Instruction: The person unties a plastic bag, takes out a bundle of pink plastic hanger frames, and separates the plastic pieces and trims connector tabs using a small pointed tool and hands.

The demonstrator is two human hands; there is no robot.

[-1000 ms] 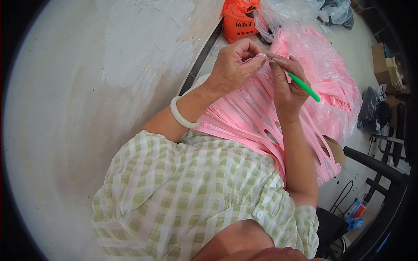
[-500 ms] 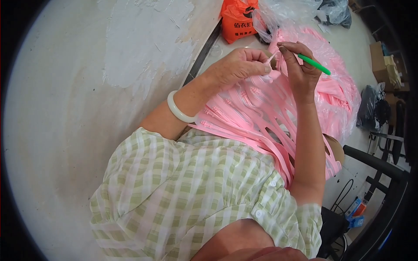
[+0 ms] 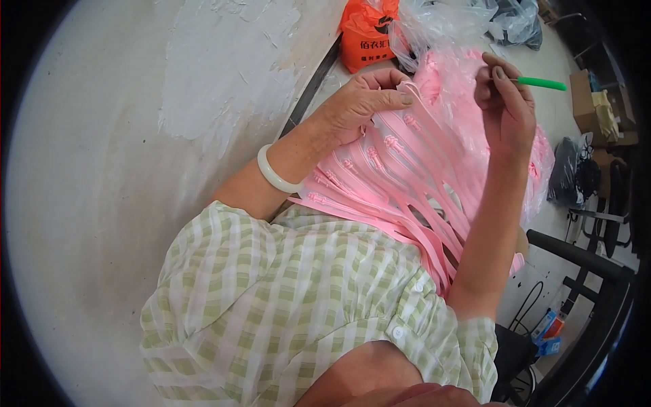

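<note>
Between its thumb and fingers my left hand (image 3: 363,105) pinches the end of a pink zipper (image 3: 419,100). More pink zippers (image 3: 386,157) lie in a row over my lap, their sliders bunched toward the left and their tapes trailing to the lower right. My right hand (image 3: 507,105) is closed around a thin tool with a green handle (image 3: 541,83), raised to the right and apart from the zippers. The tool's tip is hidden by the fingers, so its exact kind does not show.
Clear plastic with pink zippers inside (image 3: 454,81) is piled beyond my hands. An orange bag (image 3: 366,41) stands at the wall's foot. To the right are a black chair arm (image 3: 576,254), a cardboard box (image 3: 584,105) and a dark plastic bag (image 3: 566,169). A pale wall (image 3: 135,169) rises on the left.
My right hand has moved right, away from my left hand, with the green-handled tool turned nearly level. My left hand has shifted slightly left, and the held zipper end now shows more clearly.
</note>
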